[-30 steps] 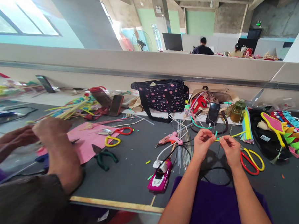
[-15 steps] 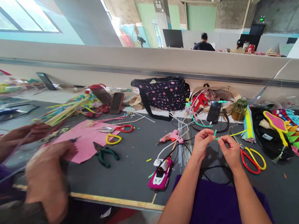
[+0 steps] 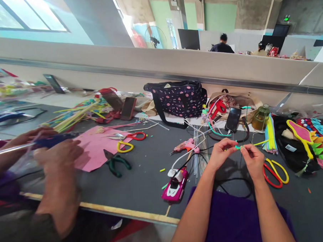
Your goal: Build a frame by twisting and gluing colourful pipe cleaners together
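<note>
My left hand [image 3: 222, 153] and my right hand [image 3: 252, 160] are raised together over the dark table [image 3: 142, 182], fingertips almost touching. Both pinch a thin teal pipe cleaner [image 3: 238, 147] between them; a yellow strand [image 3: 260, 143] runs off to the right from my right fingers. Red-and-yellow scissors [image 3: 275, 169] lie just right of my right hand. A pink glue gun [image 3: 184, 146] and a bundle of thin clear sticks [image 3: 197, 153] lie left of my left hand. Purple cloth [image 3: 235, 217] covers my lap below my forearms.
A co-worker's hands [image 3: 58, 157] at the left work with a blue tool over pink paper [image 3: 94, 149]. Green pliers [image 3: 116, 163], a pink toy-car object [image 3: 174, 186], a dotted bag [image 3: 178, 99], a phone [image 3: 233, 119], a jar [image 3: 260, 117] and coloured craft pieces [image 3: 312, 139] crowd the table.
My hands have stayed close together on the pipe cleaner, shifting slightly right. The co-worker's hands at the left moved and now hold a blue tool.
</note>
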Tool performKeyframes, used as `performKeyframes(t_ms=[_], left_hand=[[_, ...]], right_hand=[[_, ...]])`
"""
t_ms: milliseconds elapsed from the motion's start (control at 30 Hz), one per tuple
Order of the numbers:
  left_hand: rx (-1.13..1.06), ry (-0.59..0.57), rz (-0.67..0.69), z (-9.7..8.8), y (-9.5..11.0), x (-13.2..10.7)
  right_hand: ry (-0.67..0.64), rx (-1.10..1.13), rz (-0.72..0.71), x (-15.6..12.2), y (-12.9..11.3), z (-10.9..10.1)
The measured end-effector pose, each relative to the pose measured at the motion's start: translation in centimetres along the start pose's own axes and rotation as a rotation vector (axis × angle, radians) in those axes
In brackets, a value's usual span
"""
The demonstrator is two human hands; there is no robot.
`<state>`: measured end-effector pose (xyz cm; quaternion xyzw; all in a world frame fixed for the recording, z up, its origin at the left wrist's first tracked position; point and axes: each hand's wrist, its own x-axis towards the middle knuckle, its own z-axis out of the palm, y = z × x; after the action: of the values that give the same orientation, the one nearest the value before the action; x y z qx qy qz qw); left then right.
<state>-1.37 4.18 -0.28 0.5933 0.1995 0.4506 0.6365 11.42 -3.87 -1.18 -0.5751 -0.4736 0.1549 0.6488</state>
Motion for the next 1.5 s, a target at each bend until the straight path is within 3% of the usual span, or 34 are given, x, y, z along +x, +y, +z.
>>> performKeyframes(t_ms=[233, 400, 600, 900, 1500], left_hand=[[0.181, -0.006, 0.181, -0.53, -0.04, 0.35], [0.263, -0.003, 0.204, -0.43, 0.31, 0.29], [0.257, -0.002, 0.102, -0.16, 0.5, 0.03], [-0.013, 0.036, -0.129, 0.2, 0.71, -0.23], [-0.018, 0.008, -0.195, -0.15, 0.19, 0.16]], right_hand=[[0.008, -0.024, -0.007, 0.01, -0.03, -0.04], [0.014, -0.021, -0.008, -0.01, 0.2, -0.09], [0.023, -0.044, -0.015, 0.04, 0.12, -0.17], [0.003, -0.061, -0.018, -0.04, 0.24, -0.16], [-0.041, -0.218, -0.143, 0.08, 0.03, -0.1]])
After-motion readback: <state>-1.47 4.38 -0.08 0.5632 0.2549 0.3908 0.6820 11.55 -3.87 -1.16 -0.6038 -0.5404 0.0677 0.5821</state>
